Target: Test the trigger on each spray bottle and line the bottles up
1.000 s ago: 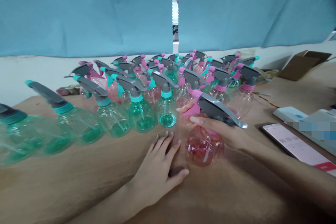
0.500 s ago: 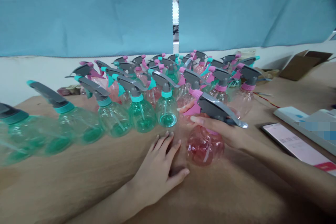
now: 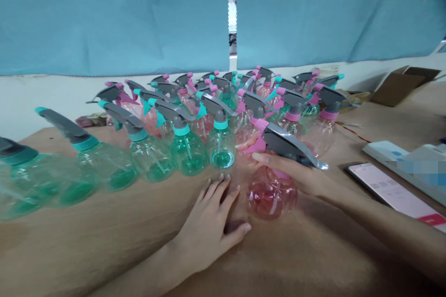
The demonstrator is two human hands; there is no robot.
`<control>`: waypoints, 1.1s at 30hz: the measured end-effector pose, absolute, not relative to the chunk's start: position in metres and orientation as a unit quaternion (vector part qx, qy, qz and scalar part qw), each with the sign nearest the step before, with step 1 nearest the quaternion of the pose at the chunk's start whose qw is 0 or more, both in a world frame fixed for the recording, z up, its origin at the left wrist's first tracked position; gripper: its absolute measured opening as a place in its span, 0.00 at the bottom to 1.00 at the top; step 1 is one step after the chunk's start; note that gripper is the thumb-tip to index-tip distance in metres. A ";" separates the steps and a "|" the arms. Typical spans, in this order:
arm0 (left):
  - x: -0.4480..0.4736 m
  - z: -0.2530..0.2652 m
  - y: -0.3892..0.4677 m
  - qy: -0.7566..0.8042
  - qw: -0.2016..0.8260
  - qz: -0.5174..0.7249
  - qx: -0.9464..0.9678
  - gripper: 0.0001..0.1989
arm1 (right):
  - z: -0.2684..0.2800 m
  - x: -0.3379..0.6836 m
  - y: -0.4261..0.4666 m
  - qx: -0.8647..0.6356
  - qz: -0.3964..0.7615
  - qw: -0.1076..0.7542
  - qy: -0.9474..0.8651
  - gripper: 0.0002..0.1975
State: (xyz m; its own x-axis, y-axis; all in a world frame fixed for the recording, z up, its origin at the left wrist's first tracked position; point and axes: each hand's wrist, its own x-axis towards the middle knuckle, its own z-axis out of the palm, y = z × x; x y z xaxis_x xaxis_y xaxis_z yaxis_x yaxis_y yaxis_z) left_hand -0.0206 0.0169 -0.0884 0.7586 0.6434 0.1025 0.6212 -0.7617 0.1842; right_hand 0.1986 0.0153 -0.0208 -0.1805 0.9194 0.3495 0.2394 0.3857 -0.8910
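A clear pink spray bottle (image 3: 271,197) with a grey and pink trigger head stands upright on the wooden table (image 3: 114,246). My right hand (image 3: 291,167) is wrapped round its neck, just under the head; part of the fingers is hidden behind the bottle. Palm down on the table, my left hand (image 3: 212,222) lies with fingers spread, to the left of the pink bottle and apart from it. Just beyond my left fingertips stands a clear green spray bottle (image 3: 221,146) with a turquoise collar.
More green spray bottles (image 3: 190,153) run in a row to the left. Several pink and green ones (image 3: 259,106) crowd behind. At right lie a phone (image 3: 393,190), a white box (image 3: 400,155) and an open cardboard box (image 3: 397,86). Blue curtains (image 3: 114,18) hang behind.
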 end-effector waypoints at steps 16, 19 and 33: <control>-0.019 -0.087 0.017 0.342 0.067 0.065 0.935 0.32 | -0.027 0.203 0.014 -0.450 0.340 0.477 -0.674 0.09; -0.020 -0.087 0.017 0.340 0.069 0.063 0.936 0.32 | -0.023 0.203 0.011 -0.447 0.330 0.485 -0.675 0.09; -0.020 -0.088 0.017 0.341 0.080 0.080 0.933 0.32 | -0.031 0.202 0.021 -0.421 0.380 0.492 -0.660 0.24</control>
State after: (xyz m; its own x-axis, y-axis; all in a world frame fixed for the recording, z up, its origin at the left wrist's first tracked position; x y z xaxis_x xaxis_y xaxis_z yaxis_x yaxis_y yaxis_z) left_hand -0.0201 0.0166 -0.0882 0.7548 0.6492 0.0944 0.6238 -0.7548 0.2027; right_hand 0.2024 0.0210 -0.0311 -0.1613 0.9299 0.3306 0.1815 0.3572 -0.9162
